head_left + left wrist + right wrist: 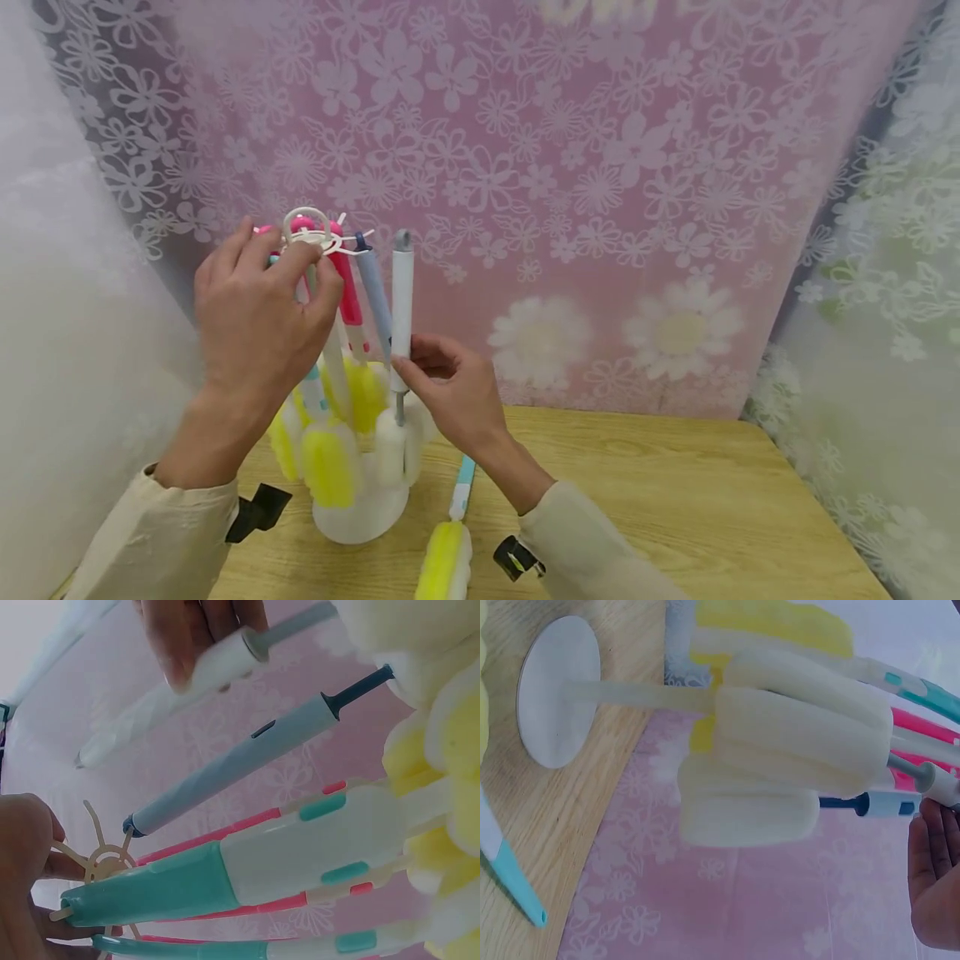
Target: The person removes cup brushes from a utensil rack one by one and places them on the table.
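A white rack with a round base and hooked arms at its top carries several hanging sponge cup brushes. My left hand holds the rack's top near its ring. My right hand pinches the lower handle of a white-handled sponge brush, upright at the rack's right side. In the left wrist view its handle tip stands apart from the hooks. A blue-grey-handled brush hangs from a hook beside it. Teal-handled and pink-handled brushes hang around the rack, partly hidden by my left hand.
Another sponge brush, yellow and white with a teal handle, lies on the wooden table right of the rack's base. A pink flowered backdrop rises behind the table, with pale floral sheets at the sides.
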{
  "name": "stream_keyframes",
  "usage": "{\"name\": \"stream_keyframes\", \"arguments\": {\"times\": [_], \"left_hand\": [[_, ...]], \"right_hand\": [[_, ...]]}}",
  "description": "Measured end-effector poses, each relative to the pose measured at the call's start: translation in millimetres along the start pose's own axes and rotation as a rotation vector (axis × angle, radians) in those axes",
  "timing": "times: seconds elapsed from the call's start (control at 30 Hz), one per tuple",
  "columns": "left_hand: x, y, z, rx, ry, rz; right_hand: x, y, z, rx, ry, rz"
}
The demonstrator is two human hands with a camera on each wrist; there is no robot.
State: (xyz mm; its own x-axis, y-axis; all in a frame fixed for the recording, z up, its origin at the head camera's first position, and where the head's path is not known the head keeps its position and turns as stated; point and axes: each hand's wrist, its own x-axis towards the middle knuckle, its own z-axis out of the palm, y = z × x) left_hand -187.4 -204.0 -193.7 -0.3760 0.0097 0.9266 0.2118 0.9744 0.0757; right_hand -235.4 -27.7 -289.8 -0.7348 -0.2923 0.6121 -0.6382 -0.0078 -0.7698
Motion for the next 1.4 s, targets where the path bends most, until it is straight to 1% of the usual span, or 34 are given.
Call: {"name": "stream_keyframes", "arguments": {"times": [0.17, 0.27, 0.33, 0.4, 0.5, 0.63, 0.73, 0.83, 0.9, 0.97, 1.03, 1.17, 1.4], "left_hand": [[-1.1, 1.7, 0.7, 0.016, 0.033, 0.021], [-1.7, 3.0, 0.2, 0.022, 0.052, 0.032], [-1.8, 3.8, -0.8, 0.021, 0.051, 0.03], [-1.4, 4.8, -1.6, 0.017, 0.045, 0.025], [-1.1, 3.9, -4.5, 0.011, 0.022, 0.01], [-0.9, 3.8, -5.3, 0.001, 0.006, 0.0], [-1.7, 3.7, -5.4, -0.006, 0.0, -0.003], [-2.4, 3.4, -5.3, -0.009, -0.003, -0.003], [-2.7, 3.5, -5.2, -0.013, -0.007, -0.009], [-2.7, 3.3, -5.5, -0.014, -0.015, -0.013], [-2.7, 3.4, -5.9, -0.015, -0.019, -0.016], [-2.6, 4.0, -6.0, -0.019, -0.022, -0.012], [-2.3, 4.0, -5.0, -0.021, -0.011, -0.008]], "right_hand": [[-8.0, 1.8, -23.1, -0.039, 0.051, -0.003], [-13.7, 6.7, -39.7, -0.061, 0.086, 0.031], [-17.6, 12.0, -52.0, -0.078, 0.112, 0.063], [-21.7, 18.7, -64.5, -0.097, 0.138, 0.11], [-28.4, 30.7, -77.5, -0.135, 0.162, 0.193], [-41.8, 50.5, -89.2, -0.148, 0.174, 0.337], [-55.1, 69.1, -94.5, -0.145, 0.174, 0.462], [-69.1, 88.3, -97.1, -0.161, 0.143, 0.589], [-77.5, 98.9, -97.3, -0.162, 0.097, 0.663], [-86.0, 109.0, -95.6, -0.157, 0.042, 0.723], [-93.5, 117.6, -93.0, -0.161, -0.006, 0.766], [-104.0, 131.1, -87.7, -0.187, -0.058, 0.81], [-111.2, 145.2, -79.6, -0.148, -0.077, 0.847]]}}
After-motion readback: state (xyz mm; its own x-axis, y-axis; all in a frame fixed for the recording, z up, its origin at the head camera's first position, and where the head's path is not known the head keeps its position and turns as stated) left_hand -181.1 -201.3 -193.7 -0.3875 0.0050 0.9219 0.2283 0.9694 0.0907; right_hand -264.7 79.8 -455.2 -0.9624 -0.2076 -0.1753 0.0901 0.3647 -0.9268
